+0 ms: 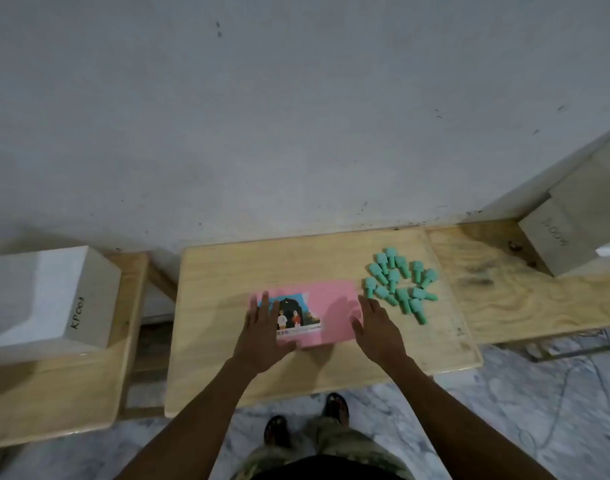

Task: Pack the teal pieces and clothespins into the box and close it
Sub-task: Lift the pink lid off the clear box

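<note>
— Grey wall with dark specks, marbled floor below, pale wood bench in the middle. what's on either side?

— plywood boards, left board and right board, each with a white block on it. left block has "KP003" handwritten on it, right block has writing too but I can't read it.

— ok, and the box?

— pink box sits mid-bench, lid down, picture on the lid's left half. teal pieces are out on the bench in a loose pile just right of it.

— hands?

— left grip lies flat on the lid's left part, fingers straight, thumb at the near edge. right grip is at the box's right edge, between box and pile, fingers straight and spread, not curled round anything. can't tell if it actually touches the box.
</note>
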